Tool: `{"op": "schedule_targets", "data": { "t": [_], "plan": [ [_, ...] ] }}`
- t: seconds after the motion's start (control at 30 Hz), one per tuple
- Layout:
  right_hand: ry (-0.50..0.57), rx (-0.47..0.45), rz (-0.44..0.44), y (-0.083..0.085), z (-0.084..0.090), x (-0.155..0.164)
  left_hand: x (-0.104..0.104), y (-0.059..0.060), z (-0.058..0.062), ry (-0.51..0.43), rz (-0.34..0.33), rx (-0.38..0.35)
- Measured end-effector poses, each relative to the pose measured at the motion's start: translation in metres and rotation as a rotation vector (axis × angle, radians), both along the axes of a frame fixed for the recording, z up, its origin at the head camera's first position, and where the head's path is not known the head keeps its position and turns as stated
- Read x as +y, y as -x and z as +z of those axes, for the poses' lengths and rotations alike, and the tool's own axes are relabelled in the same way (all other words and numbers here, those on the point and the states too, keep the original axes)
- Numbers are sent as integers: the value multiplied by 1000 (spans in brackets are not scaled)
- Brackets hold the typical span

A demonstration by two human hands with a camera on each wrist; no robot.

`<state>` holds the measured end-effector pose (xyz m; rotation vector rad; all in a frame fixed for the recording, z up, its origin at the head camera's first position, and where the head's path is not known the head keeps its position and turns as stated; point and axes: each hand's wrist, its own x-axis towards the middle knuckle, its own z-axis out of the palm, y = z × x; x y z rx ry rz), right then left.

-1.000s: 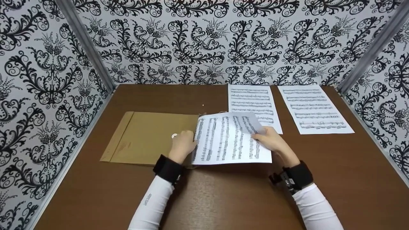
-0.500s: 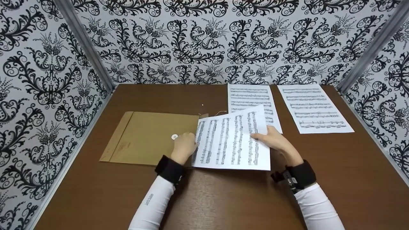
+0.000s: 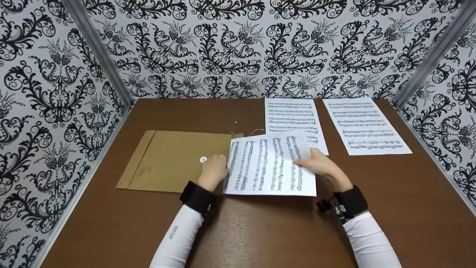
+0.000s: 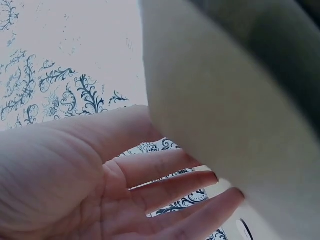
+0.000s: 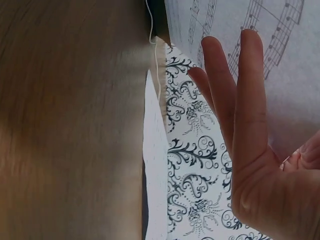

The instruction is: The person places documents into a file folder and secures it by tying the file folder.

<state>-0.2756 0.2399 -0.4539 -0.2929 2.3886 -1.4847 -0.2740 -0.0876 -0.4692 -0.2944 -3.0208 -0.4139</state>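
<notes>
A brown paper envelope (image 3: 178,149) lies on the table at left, a white disc (image 3: 203,159) on its face. My left hand (image 3: 214,172) grips the envelope near its right-hand edge; in the left wrist view, the tan envelope (image 4: 225,115) hides part of the thumb and fingers. A sheet of music (image 3: 264,167) extends rightward from that edge, its left end beside my left hand. My right hand (image 3: 320,163) pinches the sheet's right side, thumb on the printed face. The right wrist view shows the other fingers (image 5: 250,95) stretched out behind the paper.
Two more music sheets lie at the back right, one nearer the middle (image 3: 292,111) and partly covered by the held sheet, the other (image 3: 366,128) farther right. A thin string (image 3: 256,131) lies behind the held sheet. Patterned walls (image 3: 238,48) enclose the brown table (image 3: 245,230).
The held sheet's far right corner has risen and come back down, and its near edge sits slightly lower than before. Both hands keep nearly the same place and grip.
</notes>
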Motion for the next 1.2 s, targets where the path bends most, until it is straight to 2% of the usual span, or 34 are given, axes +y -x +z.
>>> {"op": "schedule_targets", "data": {
  "t": [0.13, 0.3, 0.7, 1.0, 1.2],
  "plan": [
    [28, -2, 4, 1, -2, 3, -2, 0, 1, -21, -2, -32],
    [34, 21, -5, 2, -3, 3, -4, 0, 5, -60, -13, -25],
    [91, -27, -90, 1, -7, -6, -5, 0, 9, -84, 2, -50],
    [43, -11, -92, -2, 1, -10, -6, 0, 11, -82, 3, -41],
    [-47, 26, -96, -2, 3, -11, -7, -1, 14, -92, 2, -53]
  ]
}}
